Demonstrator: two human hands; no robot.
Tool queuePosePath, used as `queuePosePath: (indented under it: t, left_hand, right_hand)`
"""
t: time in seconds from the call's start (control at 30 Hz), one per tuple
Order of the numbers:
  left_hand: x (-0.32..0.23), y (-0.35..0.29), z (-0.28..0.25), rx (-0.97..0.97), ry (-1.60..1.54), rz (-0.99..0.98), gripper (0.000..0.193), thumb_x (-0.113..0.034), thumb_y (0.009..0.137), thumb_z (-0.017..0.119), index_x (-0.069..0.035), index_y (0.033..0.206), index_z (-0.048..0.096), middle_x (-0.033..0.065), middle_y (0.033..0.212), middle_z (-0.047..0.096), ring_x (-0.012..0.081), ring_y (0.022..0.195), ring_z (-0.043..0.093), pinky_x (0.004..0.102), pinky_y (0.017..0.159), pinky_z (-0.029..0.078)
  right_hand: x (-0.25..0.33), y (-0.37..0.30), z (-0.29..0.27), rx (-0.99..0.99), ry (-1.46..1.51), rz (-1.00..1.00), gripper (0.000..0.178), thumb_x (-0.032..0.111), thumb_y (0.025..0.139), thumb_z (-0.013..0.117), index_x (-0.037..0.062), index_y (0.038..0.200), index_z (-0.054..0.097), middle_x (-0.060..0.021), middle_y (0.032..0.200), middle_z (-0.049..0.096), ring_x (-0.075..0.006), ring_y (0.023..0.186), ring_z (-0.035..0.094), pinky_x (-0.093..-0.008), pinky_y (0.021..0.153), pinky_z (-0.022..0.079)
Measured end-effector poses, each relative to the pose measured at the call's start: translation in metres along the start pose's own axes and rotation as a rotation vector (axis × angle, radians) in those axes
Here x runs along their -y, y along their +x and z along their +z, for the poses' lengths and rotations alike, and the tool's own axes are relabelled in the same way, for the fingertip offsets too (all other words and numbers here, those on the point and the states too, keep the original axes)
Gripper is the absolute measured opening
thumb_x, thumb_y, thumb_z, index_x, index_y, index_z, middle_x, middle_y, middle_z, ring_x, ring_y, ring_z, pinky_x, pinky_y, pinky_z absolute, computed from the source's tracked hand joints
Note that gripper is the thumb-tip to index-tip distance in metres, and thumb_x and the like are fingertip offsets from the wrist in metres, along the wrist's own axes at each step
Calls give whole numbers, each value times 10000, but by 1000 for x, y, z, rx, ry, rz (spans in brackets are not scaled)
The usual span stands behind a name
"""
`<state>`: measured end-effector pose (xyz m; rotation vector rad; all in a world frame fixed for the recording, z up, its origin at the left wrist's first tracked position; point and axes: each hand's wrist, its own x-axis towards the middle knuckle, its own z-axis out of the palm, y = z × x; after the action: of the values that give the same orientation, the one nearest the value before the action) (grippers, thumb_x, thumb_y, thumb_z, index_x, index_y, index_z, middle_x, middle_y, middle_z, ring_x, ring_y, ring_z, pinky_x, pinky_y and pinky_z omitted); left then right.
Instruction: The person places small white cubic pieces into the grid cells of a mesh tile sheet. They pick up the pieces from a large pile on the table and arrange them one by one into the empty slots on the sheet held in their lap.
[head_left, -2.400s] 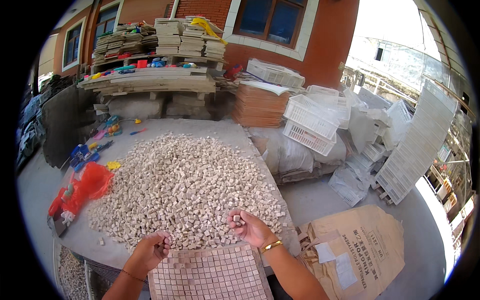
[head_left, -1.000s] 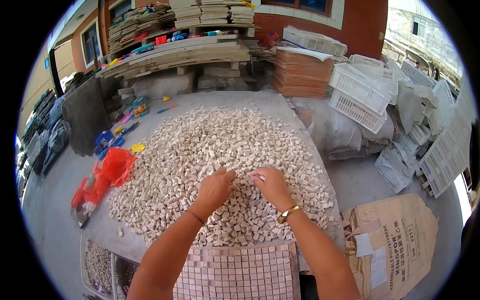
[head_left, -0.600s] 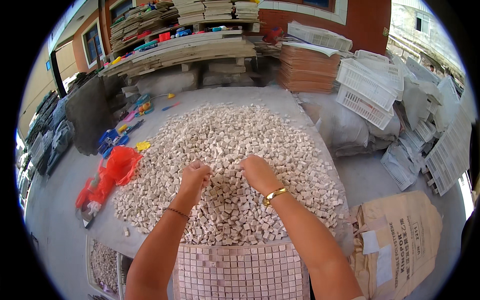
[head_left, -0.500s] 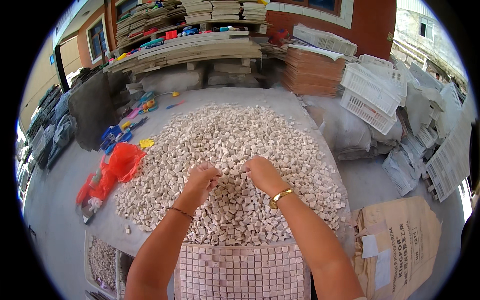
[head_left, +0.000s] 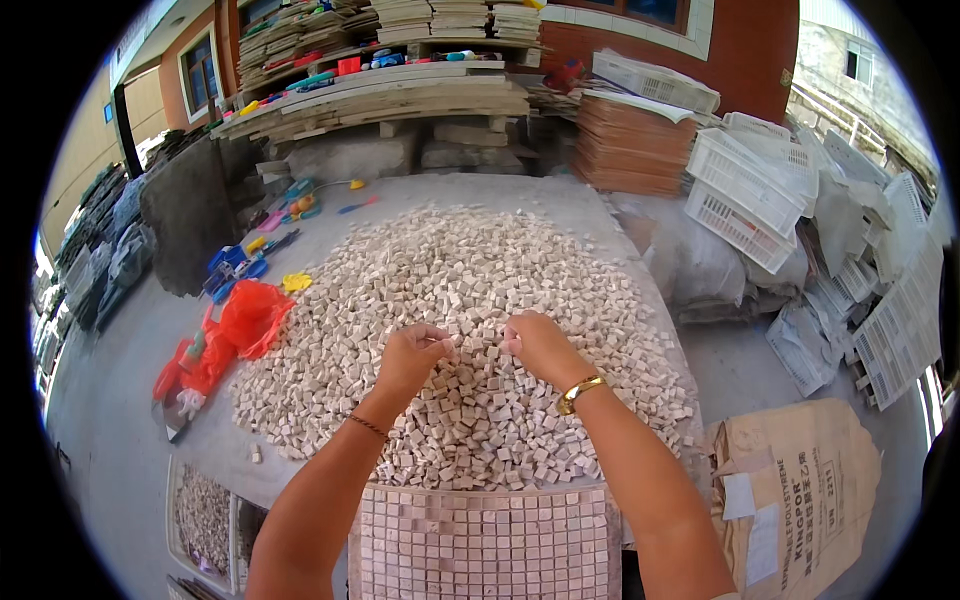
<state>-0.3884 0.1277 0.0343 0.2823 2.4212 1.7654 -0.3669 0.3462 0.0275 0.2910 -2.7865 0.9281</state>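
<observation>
A wide heap of small beige stone mosaic tiles [head_left: 480, 270] covers the middle of the table. Over its near half, my left hand [head_left: 413, 360] has thumb and fingers pinched together, pointing inward. Facing it across a short gap is my right hand [head_left: 543, 347], also closed in a pinch close above the tiles. Anything held in either pinch blends with the pale tiles behind and cannot be made out. Between my forearms, at the near edge, lies a grid tray [head_left: 480, 545] filled with rows of square pinkish tiles.
On the left lie a red plastic bag [head_left: 250, 318] and blue plastic toys [head_left: 232, 268]. A white bin of small tiles [head_left: 203, 525] stands low at left. At right are a brown paper sack [head_left: 800, 490] and white crates [head_left: 745, 190]. Stacked boards [head_left: 375, 100] stand behind.
Both hands have shifted slightly to the right over the heap and remain pinched. The grid tray looks the same; the whole view has moved a little.
</observation>
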Motion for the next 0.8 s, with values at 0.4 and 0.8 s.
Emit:
queuePosePath:
  t: [0.4,0.8]
  left_hand:
    - [-9,-14,37,15,658,584,244,-122,757,698,-67,993,668,121,846,599,282,701,600,378,649,493]
    - [36,-1,36,12,840,821,72,-66,854,518,2,845,494,115,862,561,258,613,608,371,530,499]
  right_hand:
    - [5,-5,7,-44,-300,-138,75,76,756,617,30,793,663,-158,859,603,-317,821,615,-397,730,503]
    - [16,-37,-27,-16,1266,407,94,128,883,589,36,866,594,-9,799,552,-82,708,505,-207,558,417]
